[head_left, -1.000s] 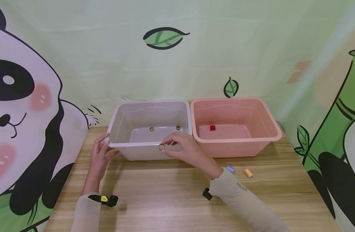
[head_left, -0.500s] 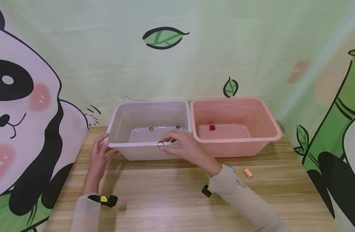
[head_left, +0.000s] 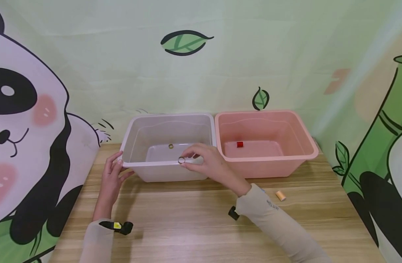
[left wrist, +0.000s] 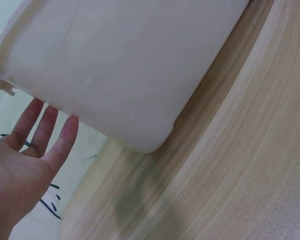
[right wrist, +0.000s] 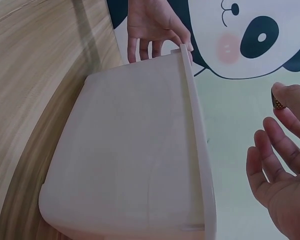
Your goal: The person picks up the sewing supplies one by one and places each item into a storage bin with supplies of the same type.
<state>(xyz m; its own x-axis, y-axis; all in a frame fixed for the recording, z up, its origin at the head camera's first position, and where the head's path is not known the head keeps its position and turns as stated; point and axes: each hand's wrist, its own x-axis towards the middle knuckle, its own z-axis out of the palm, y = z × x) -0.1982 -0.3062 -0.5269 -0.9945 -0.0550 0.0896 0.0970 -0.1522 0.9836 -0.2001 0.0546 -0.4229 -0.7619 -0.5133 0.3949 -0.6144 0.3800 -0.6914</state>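
Observation:
My right hand (head_left: 214, 164) pinches a small brass ring thimble (head_left: 181, 160) between thumb and forefinger, over the near rim of the white plastic bin (head_left: 168, 172). In the right wrist view, dimples show on the thimble (right wrist: 278, 103); the other fingers are loosely bent. My left hand (head_left: 112, 175) holds the bin's near left corner, its thumb at the rim and its fingertips against the side wall. Inside, another brass ring-shaped thimble (head_left: 171, 146) lies on the bin floor.
A pink bin (head_left: 260, 168) stands against the white one, with a red thread spool (head_left: 240, 144) inside. On the wooden table (head_left: 174, 226) lies an orange spool (head_left: 280, 195). The right sleeve almost hides a blue spool. A panda-printed backdrop (head_left: 128, 73) hangs behind.
My right hand has risen slightly and moved farther over the white bin's rim with the thimble. It now covers a second thimble inside. The left hand stays at the corner.

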